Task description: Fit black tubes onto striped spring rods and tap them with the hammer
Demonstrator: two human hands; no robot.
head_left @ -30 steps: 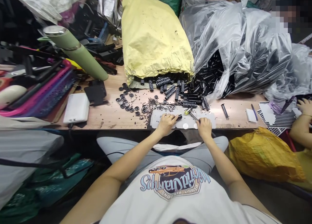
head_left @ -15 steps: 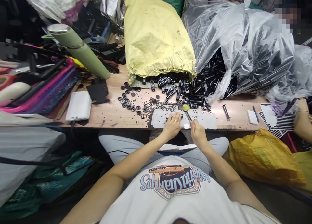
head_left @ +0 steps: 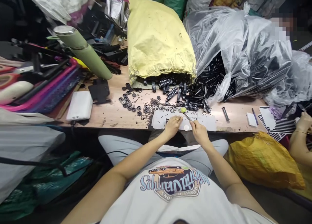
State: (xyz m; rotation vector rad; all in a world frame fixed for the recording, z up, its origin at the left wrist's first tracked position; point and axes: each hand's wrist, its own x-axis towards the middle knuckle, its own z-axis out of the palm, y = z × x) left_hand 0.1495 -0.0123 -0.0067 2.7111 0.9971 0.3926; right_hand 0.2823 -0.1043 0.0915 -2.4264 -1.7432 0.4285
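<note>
My right hand is closed around the handle of a small hammer, whose yellow-green head is over the pale plate. To its left, my left hand has its fingers bent together over a slim black cylindrical piece, mostly hidden under them. Beneath both hands lies the pale grey plate at the table's front edge. A white round spot shows between the hands. Tiny black rings are scattered across the plate's back edge. Black studded rollers lie in a heap beyond.
A yellow sack spills rollers at the back; a clear plastic bag of black tubes stands beside it. Black discs, a white box, a green flask and a pink basket are leftward. Another person's hand is far right.
My left hand was spread flat over the black piece; its fingers are now drawn together. The hammer's head has turned and dropped slightly. The other person's hand has shifted left.
</note>
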